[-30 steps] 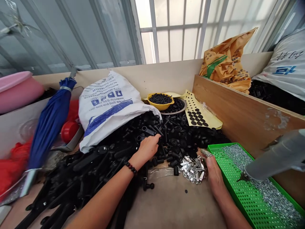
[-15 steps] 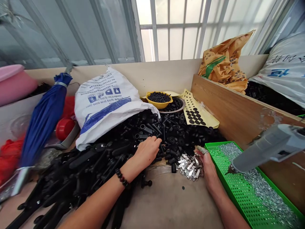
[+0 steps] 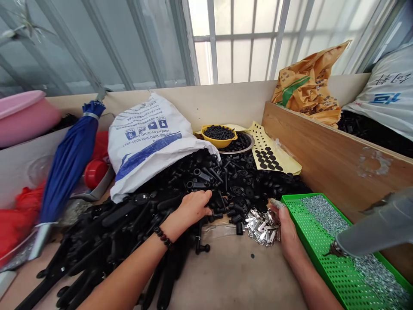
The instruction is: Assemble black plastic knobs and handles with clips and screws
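Observation:
My left hand (image 3: 192, 209), a dark bead bracelet above it, reaches over the near edge of a heap of small black plastic parts (image 3: 237, 189). Its thumb and forefinger are apart, and no part shows between them. My right hand (image 3: 288, 226) is at the right side of a small pile of shiny metal clips (image 3: 262, 227). Its fingers are curled together, one with a greyish wrap on it; whatever they hold is hidden. Long black plastic pieces (image 3: 125, 221) lie piled around and beneath my left forearm.
Right of my right hand is a green perforated tray (image 3: 318, 247) of small metal pieces, with a grey power screwdriver (image 3: 374, 228) above it. Behind the heap are a white sack (image 3: 155, 137), a yellow bowl (image 3: 219, 140) and a sticker sheet (image 3: 284, 157). A wooden partition (image 3: 325, 150) runs along the right.
My left hand has shifted slightly left and down, and its thumb and forefinger have spread. My right hand stays beside the metal clips. The whole view has shifted a little.

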A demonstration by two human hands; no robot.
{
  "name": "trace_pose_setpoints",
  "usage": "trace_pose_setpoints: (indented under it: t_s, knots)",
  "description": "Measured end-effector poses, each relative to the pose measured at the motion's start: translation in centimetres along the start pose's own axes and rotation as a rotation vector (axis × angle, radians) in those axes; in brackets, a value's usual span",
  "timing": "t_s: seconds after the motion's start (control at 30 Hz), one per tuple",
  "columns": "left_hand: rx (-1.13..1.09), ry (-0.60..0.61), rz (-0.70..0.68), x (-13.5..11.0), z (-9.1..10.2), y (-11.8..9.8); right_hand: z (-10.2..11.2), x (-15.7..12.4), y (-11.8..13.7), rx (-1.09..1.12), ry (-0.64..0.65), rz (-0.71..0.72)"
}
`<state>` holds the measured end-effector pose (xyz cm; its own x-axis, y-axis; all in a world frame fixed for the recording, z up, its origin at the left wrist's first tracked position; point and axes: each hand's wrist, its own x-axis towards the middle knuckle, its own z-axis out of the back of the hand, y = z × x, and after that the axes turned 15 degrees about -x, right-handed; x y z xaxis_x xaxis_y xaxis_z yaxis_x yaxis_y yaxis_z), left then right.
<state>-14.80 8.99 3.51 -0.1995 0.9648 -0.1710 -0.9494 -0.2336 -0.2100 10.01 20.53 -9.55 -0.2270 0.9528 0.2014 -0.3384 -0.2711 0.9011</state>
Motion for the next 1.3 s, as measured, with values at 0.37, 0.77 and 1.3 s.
trace_pose_setpoints:
  t_s: [0.37,0.77,1.3]
  knots:
    - [0.040,-0.012,-0.012,0.9,-1.7,-1.6,0.7,-0.4,2.0,-0.066,0.078,-0.036]
    - [0.119,-0.101,-0.061,1.4,-2.0,-1.5,0.2,-0.2,1.7,-0.043,0.061,-0.024]
    - [0.028,-0.052,-0.391,1.6,-1.9,-0.6,0.1,-0.1,1.5,-0.038,0.057,-0.012]
